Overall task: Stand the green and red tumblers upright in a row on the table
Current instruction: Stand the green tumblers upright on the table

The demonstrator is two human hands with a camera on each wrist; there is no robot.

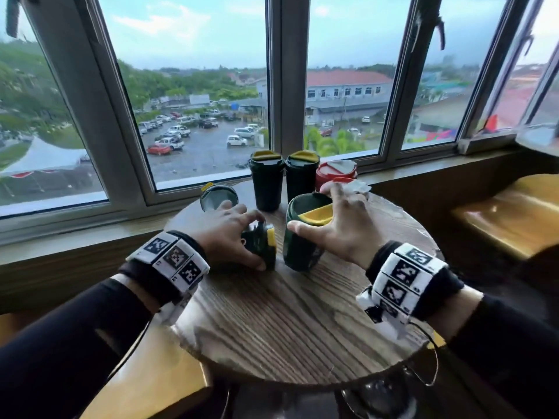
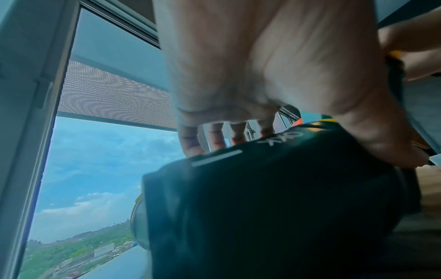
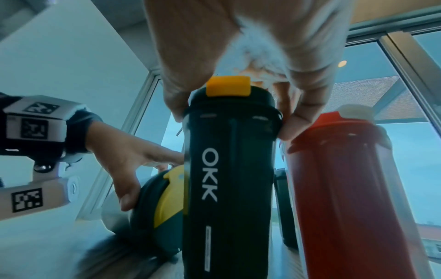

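Your left hand (image 1: 230, 234) covers most of the lying green tumbler (image 1: 263, 241) in the head view, so only its yellow-capped end shows, and in the left wrist view that tumbler is a dark blur cut off by the bottom edge. Your right hand (image 1: 338, 225) hides the front red tumbler (image 1: 340, 180) almost wholly, and the tilted green tumbler (image 1: 302, 237) it grips hides that cup's base. The table (image 1: 287, 322) runs out of sight under your forearms.
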